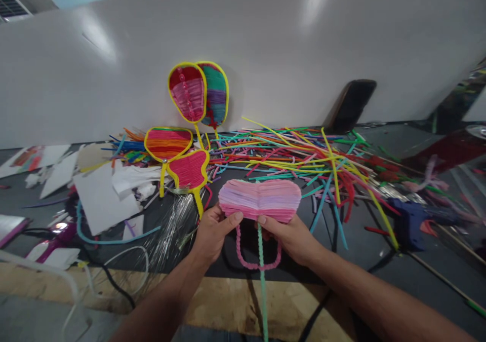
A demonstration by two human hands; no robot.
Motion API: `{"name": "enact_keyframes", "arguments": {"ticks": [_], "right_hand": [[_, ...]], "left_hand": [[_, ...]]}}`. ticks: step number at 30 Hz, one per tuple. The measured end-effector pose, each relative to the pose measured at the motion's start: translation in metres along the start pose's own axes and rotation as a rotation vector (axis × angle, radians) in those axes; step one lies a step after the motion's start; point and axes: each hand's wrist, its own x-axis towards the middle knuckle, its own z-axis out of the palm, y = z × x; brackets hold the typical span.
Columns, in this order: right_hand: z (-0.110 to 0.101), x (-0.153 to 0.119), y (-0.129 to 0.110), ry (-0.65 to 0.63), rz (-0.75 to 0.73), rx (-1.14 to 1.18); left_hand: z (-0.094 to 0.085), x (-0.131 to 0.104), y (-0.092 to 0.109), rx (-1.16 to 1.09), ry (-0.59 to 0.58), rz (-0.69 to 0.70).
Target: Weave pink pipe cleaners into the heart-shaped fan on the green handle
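Observation:
A pink and lilac striped panel of pipe cleaners (259, 199) is held up over the dark table between both hands. My left hand (213, 230) grips its lower left edge, thumb on the front. My right hand (290, 236) pinches the lower right edge, near the top of a pale green stem (262, 281). Below the panel hangs a twisted pink loop (248, 266), which crosses the stem. Just left of the panel lies a pink shape with a yellow rim (190, 169).
Many coloured pipe cleaners (273, 152) spread along the white wall (266, 53). Two yellow-rimmed fans (188, 92) and a dark phone (353, 104) lean there. A blue glue gun (412, 225) lies right; white paper (106, 200) and cables lie left.

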Motion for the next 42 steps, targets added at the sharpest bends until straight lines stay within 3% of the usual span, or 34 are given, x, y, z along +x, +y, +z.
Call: {"name": "enact_keyframes", "arguments": {"ticks": [9, 13, 18, 21, 23, 29, 37, 42], "right_hand": [[-0.001, -0.001, 0.001, -0.045, 0.019, 0.047], [-0.002, 0.000, 0.000, 0.013, 0.012, 0.057], [-0.002, 0.002, -0.001, 0.066, 0.010, 0.095], [-0.002, 0.002, -0.001, 0.055, 0.008, 0.071], [-0.002, 0.001, 0.000, 0.051, -0.002, 0.056], [-0.003, 0.001, 0.001, 0.040, -0.018, 0.024], [-0.004, 0.001, 0.006, 0.037, -0.031, 0.008], [-0.005, 0.001, 0.007, 0.029, -0.031, -0.023]], "left_hand": [[0.003, 0.001, 0.004, -0.084, -0.058, -0.040], [0.006, 0.000, 0.006, -0.071, -0.063, 0.005], [0.002, 0.004, 0.006, 0.074, 0.155, 0.255], [-0.003, 0.007, 0.009, 0.283, 0.303, 0.374], [-0.006, 0.007, 0.010, 0.423, 0.335, 0.410], [-0.006, 0.001, 0.009, 0.511, 0.264, 0.273], [0.004, 0.003, 0.010, -0.024, 0.092, 0.000], [0.003, 0.005, 0.008, -0.057, 0.113, 0.020]]}}
